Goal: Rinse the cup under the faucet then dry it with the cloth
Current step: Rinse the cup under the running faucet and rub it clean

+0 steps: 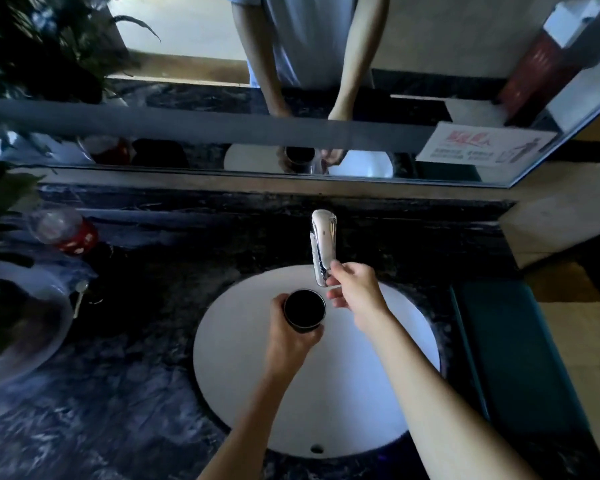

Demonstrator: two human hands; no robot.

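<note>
A dark round cup point(304, 309) is held upright over the white sink basin point(243, 358), its mouth facing up. My left hand point(288, 337) grips it around the side from the left and below. The chrome faucet point(323, 249) juts out over the basin's far edge, its spout just above and right of the cup. My right hand point(355, 289) is under the spout tip with fingers spread, touching or nearly touching it. I see no water stream. A dark green cloth point(513, 358) lies flat on the counter right of the basin.
The counter point(118, 393) is dark marble. At left stand a clear bottle with a red label point(65, 230), a potted plant in a glass bowl point(18, 327) and a small spoon point(80, 296). A mirror point(222, 133) runs along the back wall.
</note>
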